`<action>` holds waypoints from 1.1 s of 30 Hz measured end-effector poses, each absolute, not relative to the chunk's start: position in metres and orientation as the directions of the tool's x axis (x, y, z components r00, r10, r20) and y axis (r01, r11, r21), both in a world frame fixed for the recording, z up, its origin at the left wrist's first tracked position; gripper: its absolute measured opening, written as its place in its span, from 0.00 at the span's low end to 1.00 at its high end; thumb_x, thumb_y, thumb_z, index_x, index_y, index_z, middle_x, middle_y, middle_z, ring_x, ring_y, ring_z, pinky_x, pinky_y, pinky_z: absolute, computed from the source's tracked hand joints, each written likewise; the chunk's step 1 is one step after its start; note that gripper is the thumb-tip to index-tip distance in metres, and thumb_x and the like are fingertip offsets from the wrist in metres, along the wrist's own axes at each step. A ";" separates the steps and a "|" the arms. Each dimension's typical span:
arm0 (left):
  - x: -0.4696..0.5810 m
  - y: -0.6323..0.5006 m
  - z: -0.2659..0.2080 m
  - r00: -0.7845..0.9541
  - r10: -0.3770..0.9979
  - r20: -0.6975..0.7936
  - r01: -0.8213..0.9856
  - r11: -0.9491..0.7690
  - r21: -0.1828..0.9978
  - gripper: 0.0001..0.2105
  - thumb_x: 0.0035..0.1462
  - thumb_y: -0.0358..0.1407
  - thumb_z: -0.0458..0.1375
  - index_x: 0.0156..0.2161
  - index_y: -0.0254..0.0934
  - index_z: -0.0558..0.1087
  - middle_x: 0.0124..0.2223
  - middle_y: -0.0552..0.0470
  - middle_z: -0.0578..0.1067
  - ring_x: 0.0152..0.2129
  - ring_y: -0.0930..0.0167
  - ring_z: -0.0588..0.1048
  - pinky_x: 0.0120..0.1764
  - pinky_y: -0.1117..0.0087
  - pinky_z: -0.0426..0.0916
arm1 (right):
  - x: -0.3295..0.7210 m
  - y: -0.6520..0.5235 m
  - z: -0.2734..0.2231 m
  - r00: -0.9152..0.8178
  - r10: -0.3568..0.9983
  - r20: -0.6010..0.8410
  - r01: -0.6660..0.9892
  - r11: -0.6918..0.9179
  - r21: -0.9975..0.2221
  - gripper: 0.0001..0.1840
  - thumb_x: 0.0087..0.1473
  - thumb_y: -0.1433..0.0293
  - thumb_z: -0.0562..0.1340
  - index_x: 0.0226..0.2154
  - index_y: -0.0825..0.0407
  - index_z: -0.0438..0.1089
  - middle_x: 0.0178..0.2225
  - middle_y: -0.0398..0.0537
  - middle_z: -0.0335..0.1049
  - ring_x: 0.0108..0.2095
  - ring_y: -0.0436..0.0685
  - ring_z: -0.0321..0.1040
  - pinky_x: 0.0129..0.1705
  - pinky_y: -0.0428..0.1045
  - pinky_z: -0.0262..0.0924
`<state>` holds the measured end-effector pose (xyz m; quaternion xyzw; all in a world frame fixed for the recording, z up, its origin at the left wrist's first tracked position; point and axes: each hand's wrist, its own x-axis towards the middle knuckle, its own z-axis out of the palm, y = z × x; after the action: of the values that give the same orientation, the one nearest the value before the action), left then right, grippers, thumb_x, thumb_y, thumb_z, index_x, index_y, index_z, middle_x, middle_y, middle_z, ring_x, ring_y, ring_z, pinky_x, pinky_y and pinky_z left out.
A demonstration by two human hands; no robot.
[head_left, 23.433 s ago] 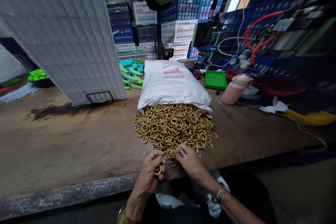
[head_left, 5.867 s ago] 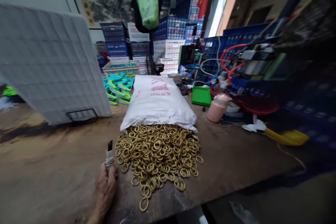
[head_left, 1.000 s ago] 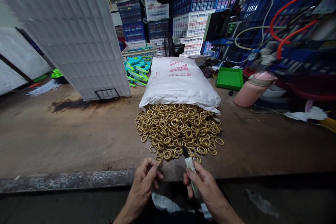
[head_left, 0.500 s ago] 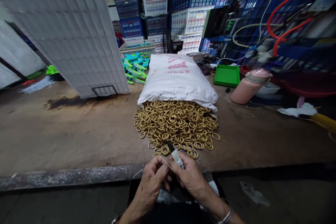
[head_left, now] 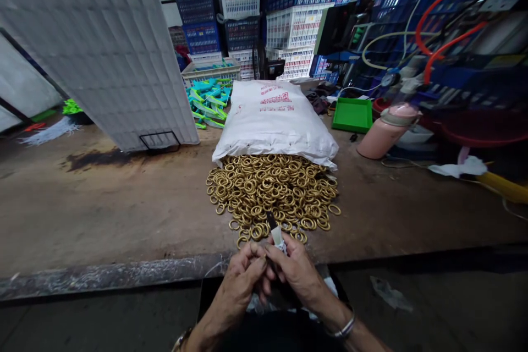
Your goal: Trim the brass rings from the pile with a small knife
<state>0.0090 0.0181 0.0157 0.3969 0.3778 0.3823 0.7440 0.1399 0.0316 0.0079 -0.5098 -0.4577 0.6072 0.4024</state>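
My right hand (head_left: pixel 295 270) is closed around a small knife (head_left: pixel 277 234). The knife's dark blade points away from me towards the rings, and a pale wrapping covers its handle. Against it, my left hand (head_left: pixel 246 268) has thumb and fingertips pinched together; whatever they hold is too small or too hidden to make out. Both hands meet just over the table's front edge. Right in front of them lies a heap of gold-coloured rings (head_left: pixel 276 190), spilling from the mouth of a white sack (head_left: pixel 274 121) with red print.
A tall whitish ribbed panel (head_left: pixel 107 55) leans at left on the wooden table (head_left: pixel 103 214). Behind the sack are green and turquoise plastic pieces (head_left: pixel 208 100) and stacked crates (head_left: pixel 289 27). At right stand a green tray (head_left: pixel 352 115) and a pink bottle (head_left: pixel 385 133).
The whole view has shifted slightly, so the table things appear a little further left and higher. My hands stay together, with the fingers moved only a little.
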 end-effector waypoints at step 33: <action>0.008 0.022 0.010 0.260 0.932 -0.254 -0.129 0.294 0.947 0.14 0.49 0.45 0.55 0.27 0.36 0.61 0.20 0.59 0.61 0.15 0.79 0.60 0.19 0.78 0.59 | 0.163 0.018 -0.010 -0.338 0.891 0.302 0.773 0.446 -0.451 0.14 0.42 0.82 0.48 0.31 0.51 0.59 0.26 0.44 0.64 0.27 0.53 0.61 0.30 0.47 0.52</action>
<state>0.0076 0.0218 0.0101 0.4386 0.4576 0.4009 0.6615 0.1629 0.0180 -0.0104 -0.5136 -0.8100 0.1143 0.2590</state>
